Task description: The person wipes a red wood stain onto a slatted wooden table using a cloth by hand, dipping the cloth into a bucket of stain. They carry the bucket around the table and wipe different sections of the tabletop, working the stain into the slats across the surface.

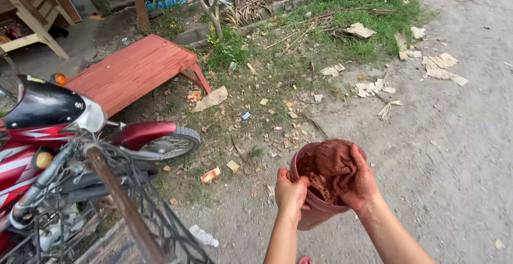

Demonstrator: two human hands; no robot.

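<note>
- Flowerpot (pixel 315 210), reddish plastic, tipped, gripped at its rim by left hand (pixel 291 193).
- Right hand (pixel 357 181) curled around a soil-caked cloth (pixel 332 160) inside; probably best to keep the pot steady and wipe down the wall.

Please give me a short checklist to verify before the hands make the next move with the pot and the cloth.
1. Left hand grips the rim of the reddish pot: ok.
2. Right hand presses the brown cloth into the pot mouth: ok.
3. Pot held tilted in the air above the dirt ground: ok.
4. Pot inside clean: not ok, brown residue shows.
5. Pot free of cracks: cannot tell.
6. Distance from the red motorcycle at the left: ok, apart.
</note>
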